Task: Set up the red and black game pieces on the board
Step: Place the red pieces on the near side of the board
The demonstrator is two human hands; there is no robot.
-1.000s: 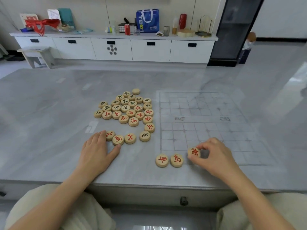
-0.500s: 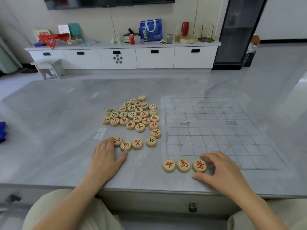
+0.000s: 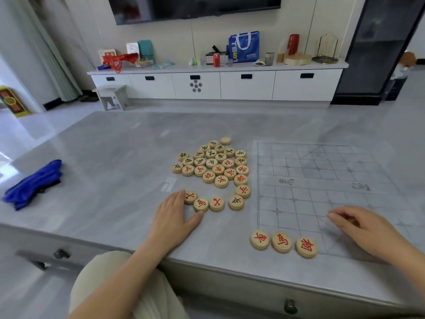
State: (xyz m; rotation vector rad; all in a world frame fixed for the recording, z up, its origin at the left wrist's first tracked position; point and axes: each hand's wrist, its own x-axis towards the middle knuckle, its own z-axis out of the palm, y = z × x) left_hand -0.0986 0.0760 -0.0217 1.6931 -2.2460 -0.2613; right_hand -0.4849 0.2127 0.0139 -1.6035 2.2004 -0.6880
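Pieces with red signs, three in a row, lie on the near edge of the board. The other pieces lie in a cluster just left of it. The left hand rests flat on the bench, fingers released, touching a red piece. The right hand hovers over the board, fingers relaxed, holding nothing.

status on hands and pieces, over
Left hand flat by the pile, touching a red piece; right hand empty over the board. Three red pieces lined on its near edge. Nothing blocking.
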